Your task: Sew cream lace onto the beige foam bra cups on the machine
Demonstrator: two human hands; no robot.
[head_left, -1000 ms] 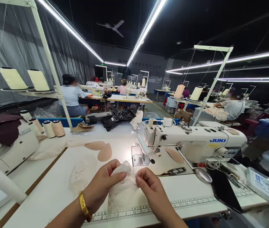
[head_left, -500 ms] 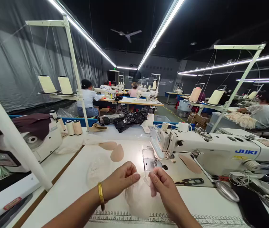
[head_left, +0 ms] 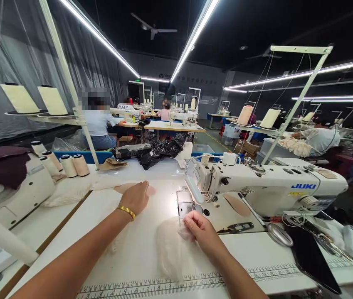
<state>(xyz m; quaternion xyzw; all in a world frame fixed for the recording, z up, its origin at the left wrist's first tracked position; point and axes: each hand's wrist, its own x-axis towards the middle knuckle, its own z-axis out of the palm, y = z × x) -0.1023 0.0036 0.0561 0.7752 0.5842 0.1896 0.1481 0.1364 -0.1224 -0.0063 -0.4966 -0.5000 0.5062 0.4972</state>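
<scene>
My right hand [head_left: 199, 228] pinches the edge of a sheer, pale fabric piece [head_left: 170, 249] just in front of the sewing machine's needle plate [head_left: 185, 203]. The rest of this fabric lies on the white table toward the printed ruler. Farther back on the left, my left hand [head_left: 135, 198], with a gold bangle at the wrist, is over the tan oval pieces. Its fingers are bent together on a tan piece [head_left: 151, 190], mostly covered by the hand. Another tan oval piece [head_left: 122, 187] shows beside the knuckles. More pale fabric [head_left: 114, 245] lies partly behind my left forearm.
The white JUKI machine [head_left: 272, 187] stands on the right, with another tan piece [head_left: 237, 204] and a dark thread snipper [head_left: 240, 227] by its base. A black phone [head_left: 312, 253] lies at right. Thread cones [head_left: 68, 166] and a stand pole [head_left: 90, 145] are at left. People sit farther back.
My left hand has left the sheer fabric and moved forward and left onto the tan pieces. My right hand still holds the fabric. The view has turned slightly right.
</scene>
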